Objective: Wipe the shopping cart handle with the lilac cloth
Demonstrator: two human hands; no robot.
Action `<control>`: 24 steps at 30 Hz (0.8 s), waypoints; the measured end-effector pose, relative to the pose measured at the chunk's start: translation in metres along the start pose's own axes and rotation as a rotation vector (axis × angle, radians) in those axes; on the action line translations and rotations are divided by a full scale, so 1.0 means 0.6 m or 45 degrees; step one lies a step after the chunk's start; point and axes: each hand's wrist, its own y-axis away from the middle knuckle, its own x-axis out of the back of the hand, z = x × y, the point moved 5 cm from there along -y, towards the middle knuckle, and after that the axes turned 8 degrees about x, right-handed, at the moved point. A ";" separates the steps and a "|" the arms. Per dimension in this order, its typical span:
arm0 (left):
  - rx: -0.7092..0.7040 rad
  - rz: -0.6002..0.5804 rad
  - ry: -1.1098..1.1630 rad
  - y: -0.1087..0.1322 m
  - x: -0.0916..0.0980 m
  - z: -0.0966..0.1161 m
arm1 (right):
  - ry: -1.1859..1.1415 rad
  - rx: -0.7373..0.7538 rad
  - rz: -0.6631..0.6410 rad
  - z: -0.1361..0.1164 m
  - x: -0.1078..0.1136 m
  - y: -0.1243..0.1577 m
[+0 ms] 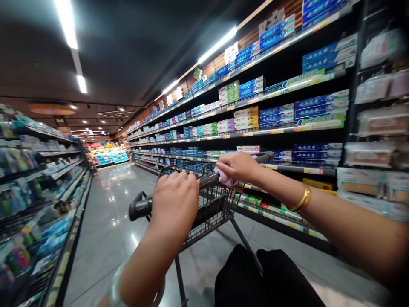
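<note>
Both hands grip the dark handlebar of a shopping cart. My left hand wraps over the bar near its left end, fingers closed. Farther along, my right hand is closed around the bar, with a crumpled pale purple cloth showing beneath it. A gold bangle circles my right wrist, and a pale bracelet is on the left. Under my arms the wire basket is partly hidden, so its contents cannot be made out.
Shelves of boxed toothpaste line the right side, close to the cart. Hanging packs are at far right. Another stocked shelf runs along the left. Between them the tiled aisle floor leads to a bright display.
</note>
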 end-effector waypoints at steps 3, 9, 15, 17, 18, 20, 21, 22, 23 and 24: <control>-0.003 -0.032 -0.137 0.021 0.009 -0.034 | 0.089 -0.240 -0.028 -0.017 -0.004 -0.002; 0.197 -0.167 -0.291 0.036 -0.019 -0.079 | 0.056 0.150 0.169 -0.138 -0.006 -0.014; 0.293 0.037 -0.196 0.035 -0.017 -0.064 | -0.086 -0.156 -0.247 -0.088 -0.005 -0.036; 0.291 0.076 -0.166 0.036 -0.014 -0.059 | -0.122 -0.140 -0.314 -0.113 -0.008 -0.048; 0.274 0.086 -0.160 0.037 -0.014 -0.058 | -0.118 -0.066 -0.264 -0.135 -0.009 -0.053; 0.207 0.094 -0.166 0.041 -0.015 -0.056 | -0.070 0.108 -0.039 -0.173 -0.008 -0.054; 0.173 0.103 -0.178 0.043 -0.015 -0.057 | -0.050 0.181 0.069 -0.183 -0.009 -0.049; 0.155 0.118 -0.192 0.044 -0.015 -0.058 | -0.038 0.244 0.149 -0.183 -0.010 -0.041; 0.150 0.136 -0.205 0.046 -0.015 -0.061 | -0.033 0.290 0.200 -0.175 -0.011 -0.032; 0.148 0.153 -0.211 0.047 -0.015 -0.063 | -0.031 0.316 0.220 -0.158 -0.012 -0.022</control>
